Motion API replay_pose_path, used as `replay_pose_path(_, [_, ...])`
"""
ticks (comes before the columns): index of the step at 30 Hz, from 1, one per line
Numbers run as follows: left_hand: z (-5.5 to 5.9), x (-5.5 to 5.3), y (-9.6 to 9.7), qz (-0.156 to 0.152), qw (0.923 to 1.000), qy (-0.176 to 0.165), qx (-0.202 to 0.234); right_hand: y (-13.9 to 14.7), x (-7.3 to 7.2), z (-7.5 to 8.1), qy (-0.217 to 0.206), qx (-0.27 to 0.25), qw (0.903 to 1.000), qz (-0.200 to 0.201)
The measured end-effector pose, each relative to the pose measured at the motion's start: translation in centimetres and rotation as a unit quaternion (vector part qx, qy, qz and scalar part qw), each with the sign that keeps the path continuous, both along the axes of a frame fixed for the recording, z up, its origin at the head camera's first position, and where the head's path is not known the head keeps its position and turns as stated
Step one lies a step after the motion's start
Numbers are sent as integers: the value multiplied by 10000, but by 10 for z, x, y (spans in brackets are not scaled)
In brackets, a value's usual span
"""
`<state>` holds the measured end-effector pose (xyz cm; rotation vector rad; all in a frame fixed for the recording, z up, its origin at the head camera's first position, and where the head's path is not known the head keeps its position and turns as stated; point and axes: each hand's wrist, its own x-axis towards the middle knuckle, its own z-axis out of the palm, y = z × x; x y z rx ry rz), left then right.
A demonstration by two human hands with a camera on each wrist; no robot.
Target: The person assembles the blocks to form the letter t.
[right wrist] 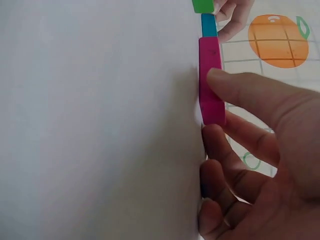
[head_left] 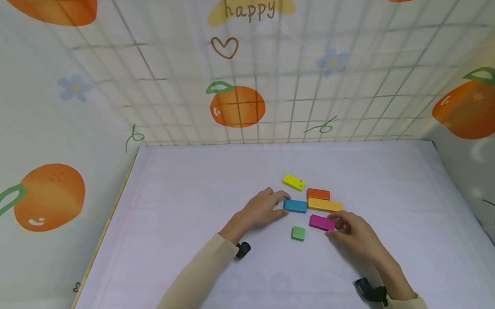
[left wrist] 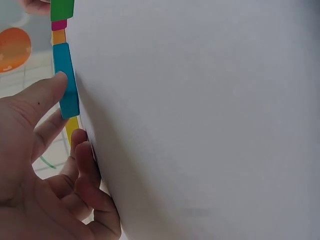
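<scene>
My left hand (head_left: 264, 207) pinches the left end of a blue block (head_left: 295, 206), its thumb on the near side in the left wrist view. My right hand (head_left: 356, 233) holds a magenta block (head_left: 321, 222) by its right end, thumb along the near face and index finger behind. Between and beyond the hands, a long yellow-orange block (head_left: 325, 204) lies against a red-orange block (head_left: 318, 194). The blue block's right end is close to the yellow-orange one. Left of the magenta block sits a small green block (head_left: 298, 233).
Farther back lies a bright yellow block (head_left: 293, 182), set at a slant. All the blocks are on a white tabletop (head_left: 189, 177). A printed curtain (head_left: 175, 92) with oranges and grid lines rises behind the table's far edge. Each wrist wears a small black device.
</scene>
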<state>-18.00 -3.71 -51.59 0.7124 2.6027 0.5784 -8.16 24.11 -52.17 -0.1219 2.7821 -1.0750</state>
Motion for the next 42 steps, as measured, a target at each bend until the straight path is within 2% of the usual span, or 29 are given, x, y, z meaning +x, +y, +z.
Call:
replay_pose_path(9, [1,-1,0,34,10000,16,13,-1,-1,2,-23,119,9999,-29])
replay_pose_path(19, [5,-1,0,61,9997,9,218,-1,-1,5,83,130,9999,-65])
replay_pose_path(32, [4,1,-5,398,9955,-210,839,-2,1,3,56,17,9999,-144])
replay_pose_path(42, [4,2,-9,425,9940,-285,967,-2,0,3,14,-79,9998,-198])
